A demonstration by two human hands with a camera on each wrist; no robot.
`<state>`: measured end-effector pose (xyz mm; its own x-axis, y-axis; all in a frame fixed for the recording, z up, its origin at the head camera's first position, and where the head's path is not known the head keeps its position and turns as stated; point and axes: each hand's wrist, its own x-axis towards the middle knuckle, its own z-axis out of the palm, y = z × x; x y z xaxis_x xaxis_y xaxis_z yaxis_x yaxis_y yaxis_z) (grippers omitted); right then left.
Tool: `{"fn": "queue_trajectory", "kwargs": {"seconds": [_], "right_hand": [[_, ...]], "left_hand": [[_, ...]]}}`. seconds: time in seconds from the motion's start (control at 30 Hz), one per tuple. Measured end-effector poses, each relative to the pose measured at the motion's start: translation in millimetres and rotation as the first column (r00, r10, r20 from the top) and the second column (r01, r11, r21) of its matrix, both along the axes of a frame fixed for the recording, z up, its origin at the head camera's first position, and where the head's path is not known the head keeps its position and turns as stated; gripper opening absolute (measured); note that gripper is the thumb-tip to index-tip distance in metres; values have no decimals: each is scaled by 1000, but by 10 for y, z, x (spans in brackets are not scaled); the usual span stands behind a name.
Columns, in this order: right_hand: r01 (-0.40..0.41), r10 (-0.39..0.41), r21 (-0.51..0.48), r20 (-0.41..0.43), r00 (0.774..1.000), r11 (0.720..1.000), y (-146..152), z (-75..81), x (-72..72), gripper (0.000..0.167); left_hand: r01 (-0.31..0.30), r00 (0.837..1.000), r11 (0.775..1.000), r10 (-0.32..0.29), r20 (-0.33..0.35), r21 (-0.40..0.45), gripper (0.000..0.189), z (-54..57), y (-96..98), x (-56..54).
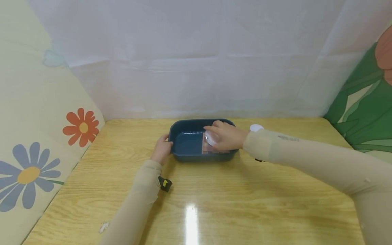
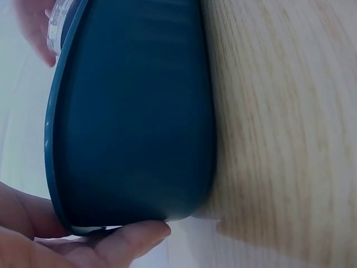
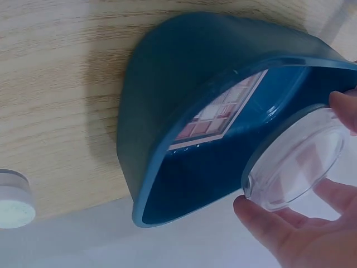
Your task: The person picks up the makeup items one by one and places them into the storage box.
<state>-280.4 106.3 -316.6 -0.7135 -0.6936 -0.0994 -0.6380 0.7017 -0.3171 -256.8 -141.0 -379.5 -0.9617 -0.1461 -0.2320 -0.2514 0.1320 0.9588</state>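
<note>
My left hand [image 1: 161,149] grips the left end of a dark blue plastic basin [image 1: 186,144], thumb and fingers either side of its rim [image 2: 50,151] in the left wrist view. Over the basin's right half, my right hand [image 1: 228,136] holds a round, clear-lidded case [image 3: 301,156] by its edge, tilted. The right wrist view shows fingertips spread around that case, which overlaps the basin's opening. Inside the basin lies a flat pink palette [image 3: 217,111] with a grid of squares, partly hidden by my right hand in the head view.
A small round white container [image 3: 14,204] stands on the wooden table [image 1: 196,190] just right of the basin, partly behind my right sleeve in the head view. A white cloth [image 1: 183,68] hangs along the back, with flower-printed panels at both sides.
</note>
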Motion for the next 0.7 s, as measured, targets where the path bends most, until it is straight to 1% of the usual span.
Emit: {"fn": "queue_trajectory", "kwargs": {"seconds": [0.07,0.23,0.3,0.4,0.5,0.7], "right_hand": [[-9,9,11,-8,1000,1000,-20,22,-2,75],[-66,67,24,-71,995,998,-58,45,-32,72],[-81,83,35,-78,993,996,-74,58,-46,71],[-89,92,57,-45,995,994,-109,75,-63,71],[-112,114,81,-22,993,990,-139,51,-100,69],[-160,161,90,-9,987,983,-192,-11,-165,65]], "left_hand": [[0,1000,1000,0,1,-4,49,3,4,-2],[6,1000,1000,-6,0,-7,49,7,8,0],[7,1000,1000,-7,0,2,48,4,8,-3],[7,1000,1000,-7,1,0,48,2,4,2],[5,1000,1000,-5,0,2,48,4,5,5],[9,1000,1000,-9,-4,4,48,5,5,9]]}}
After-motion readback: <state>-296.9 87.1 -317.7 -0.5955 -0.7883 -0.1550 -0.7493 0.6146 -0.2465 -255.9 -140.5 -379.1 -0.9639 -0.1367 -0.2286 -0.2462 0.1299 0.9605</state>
